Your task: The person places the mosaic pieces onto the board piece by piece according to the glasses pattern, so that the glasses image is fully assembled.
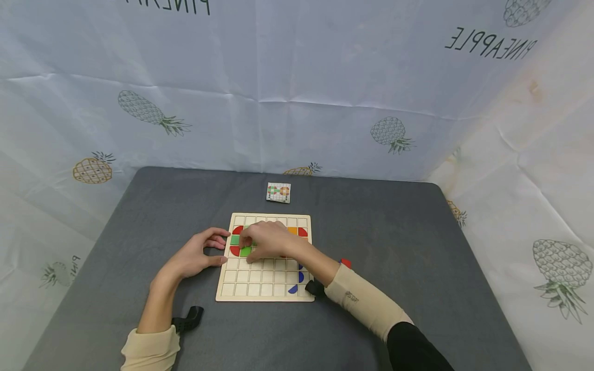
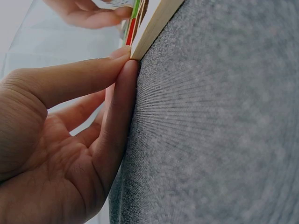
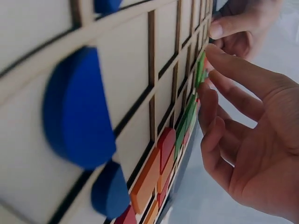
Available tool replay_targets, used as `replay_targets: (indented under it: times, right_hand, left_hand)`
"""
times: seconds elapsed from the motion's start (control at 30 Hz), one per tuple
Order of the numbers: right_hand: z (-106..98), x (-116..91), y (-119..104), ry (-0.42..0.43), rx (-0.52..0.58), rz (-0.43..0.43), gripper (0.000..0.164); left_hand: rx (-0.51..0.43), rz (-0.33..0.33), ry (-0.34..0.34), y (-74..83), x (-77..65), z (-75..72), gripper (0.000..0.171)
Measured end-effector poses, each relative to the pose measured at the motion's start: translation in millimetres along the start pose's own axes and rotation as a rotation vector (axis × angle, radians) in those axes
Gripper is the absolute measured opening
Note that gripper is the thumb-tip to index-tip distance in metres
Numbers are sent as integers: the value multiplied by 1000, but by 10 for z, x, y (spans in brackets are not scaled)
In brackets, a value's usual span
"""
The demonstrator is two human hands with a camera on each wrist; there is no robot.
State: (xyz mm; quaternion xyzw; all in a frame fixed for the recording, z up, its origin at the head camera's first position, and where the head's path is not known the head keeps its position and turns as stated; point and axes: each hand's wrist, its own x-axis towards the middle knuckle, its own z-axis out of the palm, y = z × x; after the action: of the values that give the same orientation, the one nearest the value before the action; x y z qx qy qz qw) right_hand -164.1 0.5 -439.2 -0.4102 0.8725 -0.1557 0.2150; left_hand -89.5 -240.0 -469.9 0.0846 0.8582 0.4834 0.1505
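A wooden grid board lies on the dark table, with red, green and orange flat pieces set in its upper rows. My left hand steadies the board's left edge, thumb and fingertips against its side. Over the board's left part reaches my right hand, its fingers bent at a green square set in the grid, with a gap between thumb and fingers. Just left of it are a red piece and another green square. The right hand and forearm hide part of the middle rows.
Blue half-round pieces lie loose on the lower right of the board. A red piece shows past the right forearm, on the table. Behind the board is a small pattern card. A pineapple-print cloth hangs behind the table.
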Motion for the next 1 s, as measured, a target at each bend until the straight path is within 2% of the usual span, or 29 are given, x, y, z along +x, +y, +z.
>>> replay_targets:
  times: [0.23,0.57,0.77,1.0]
  right_hand:
    - [-22,-218,96,31,78,35,31]
    - [0,-689,334,117,155,-1,32]
    - [-68,-1013,522,122,225,58,31]
    - [-122,-1429,844,143,264,146,30]
  left_hand:
    - [8,-4,2,11,-5,3,62]
    - [11,-7,5,1,-11,10,63]
    - [23,-4,4,-17,-9,6,64]
    - [27,-15,9,-14,-3,10,64]
